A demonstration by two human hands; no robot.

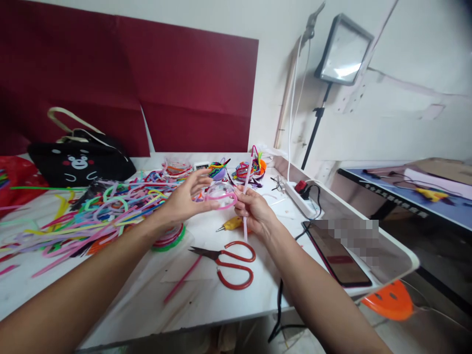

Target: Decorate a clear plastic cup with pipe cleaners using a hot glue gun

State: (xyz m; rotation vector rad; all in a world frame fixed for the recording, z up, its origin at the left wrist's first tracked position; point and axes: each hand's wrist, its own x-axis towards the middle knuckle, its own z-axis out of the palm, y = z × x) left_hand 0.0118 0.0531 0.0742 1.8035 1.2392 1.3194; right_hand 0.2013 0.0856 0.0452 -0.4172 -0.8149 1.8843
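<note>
A clear plastic dome (220, 189) with a pink rim is held up over the table between my two hands. My left hand (188, 194) is at its left side, thumb against the rim and fingers curved and spread above. At the right, my right hand (255, 209) pinches the rim and a long pale pink pipe cleaner (248, 172), which stands nearly upright. Its fingertips are partly hidden. Below lie scissors (236, 265) with red handles, blades pointing left, and a pink pipe cleaner (182, 279). A yellow glue gun (232, 224) rests behind, partly covered by my right hand.
Many coloured pipe cleaners (106, 211) are heaped at the left, before a black bag (81, 160). Rolled bundles (249, 170) lie at the back. On the right are a white power strip (300, 196), a phone (337, 258), a black cable (280, 305) and a lamp (344, 51).
</note>
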